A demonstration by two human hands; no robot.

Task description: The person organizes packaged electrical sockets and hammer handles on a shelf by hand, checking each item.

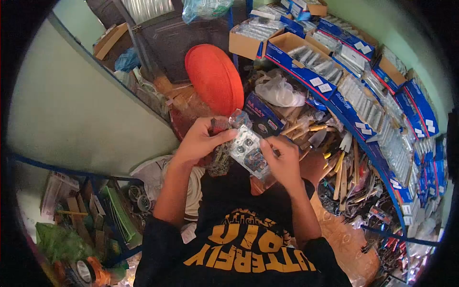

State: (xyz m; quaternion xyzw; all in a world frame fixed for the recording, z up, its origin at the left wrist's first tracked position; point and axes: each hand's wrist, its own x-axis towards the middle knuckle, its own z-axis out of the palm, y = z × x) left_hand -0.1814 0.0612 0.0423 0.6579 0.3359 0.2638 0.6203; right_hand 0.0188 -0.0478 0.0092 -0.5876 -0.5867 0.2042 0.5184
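In front of my chest I hold a clear plastic packet (245,147) tilted between both hands. Round dark pieces and some coloured bits show through its shiny film. My left hand (203,141) grips its upper left edge, thumb on top and the other fingers mostly hidden behind. On the right edge, my right hand (283,160) pinches the film between thumb and bent fingers. A speckled dark bundle (219,161) shows just below my left hand, partly covered by it.
An orange-red round lid-like object (213,76) stands beyond my hands. Blue cartons (306,71) of wrapped silvery items line the curved shelf at right. Wooden-handled tools (342,177) lie heaped below it. At lower left, a rack (117,210) holds assorted goods beside a pale panel (86,105).
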